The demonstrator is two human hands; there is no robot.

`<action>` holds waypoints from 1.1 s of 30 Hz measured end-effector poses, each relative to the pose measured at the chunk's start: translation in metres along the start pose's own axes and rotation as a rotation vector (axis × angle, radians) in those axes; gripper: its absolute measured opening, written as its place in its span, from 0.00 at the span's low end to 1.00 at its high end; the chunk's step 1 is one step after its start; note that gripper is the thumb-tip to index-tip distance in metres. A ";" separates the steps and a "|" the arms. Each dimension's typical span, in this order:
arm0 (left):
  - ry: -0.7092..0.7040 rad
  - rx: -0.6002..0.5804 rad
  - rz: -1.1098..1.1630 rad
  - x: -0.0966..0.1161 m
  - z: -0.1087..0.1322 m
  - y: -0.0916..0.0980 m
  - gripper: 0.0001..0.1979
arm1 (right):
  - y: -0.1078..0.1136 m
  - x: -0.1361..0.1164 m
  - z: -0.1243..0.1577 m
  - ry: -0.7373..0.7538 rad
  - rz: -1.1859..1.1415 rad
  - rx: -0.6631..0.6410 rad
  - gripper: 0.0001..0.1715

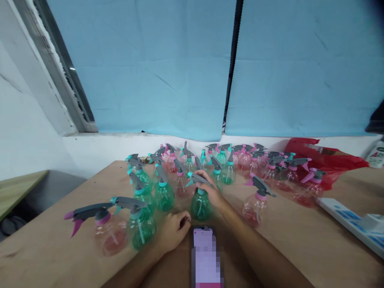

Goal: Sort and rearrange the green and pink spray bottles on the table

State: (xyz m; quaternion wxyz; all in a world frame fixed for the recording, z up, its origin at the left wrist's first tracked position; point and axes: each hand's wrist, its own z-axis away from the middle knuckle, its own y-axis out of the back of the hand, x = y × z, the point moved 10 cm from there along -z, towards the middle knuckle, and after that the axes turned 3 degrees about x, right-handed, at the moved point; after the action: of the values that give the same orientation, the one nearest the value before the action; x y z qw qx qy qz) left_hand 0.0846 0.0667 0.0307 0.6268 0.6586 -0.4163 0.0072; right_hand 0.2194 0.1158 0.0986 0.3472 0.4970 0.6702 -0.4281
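Observation:
My right hand (209, 189) is closed around the grey trigger head of a green spray bottle (200, 207), which stands upright on the table in front of me. My left hand (175, 231) rests on the tabletop just left of that bottle, its fingers curled in with nothing visible in them. Below the bottle a phone (204, 256) lies with its screen lit and partly blurred out. Left of my left hand stand another green spray bottle (141, 232) and a pink spray bottle (110, 238). Beyond my right wrist is a separate pink spray bottle (255, 209).
Several more green and pink spray bottles (229, 174) crowd the back of the wooden table (60, 236). A red plastic bag (327, 164) and a white-and-blue box (351, 222) are at the right. A white bottle (376, 154) stands at the far right, and blue curtains (150, 68) hang behind.

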 end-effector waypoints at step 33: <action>-0.021 0.007 0.024 -0.001 -0.001 -0.002 0.09 | 0.154 -0.115 0.005 -0.227 1.793 0.424 0.18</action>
State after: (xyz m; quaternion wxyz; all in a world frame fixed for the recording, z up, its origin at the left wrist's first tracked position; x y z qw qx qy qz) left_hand 0.0852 0.0676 0.0290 0.6200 0.6558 -0.4306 0.0092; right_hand 0.3982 0.0905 0.1642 0.5137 0.8377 -0.0951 -0.1593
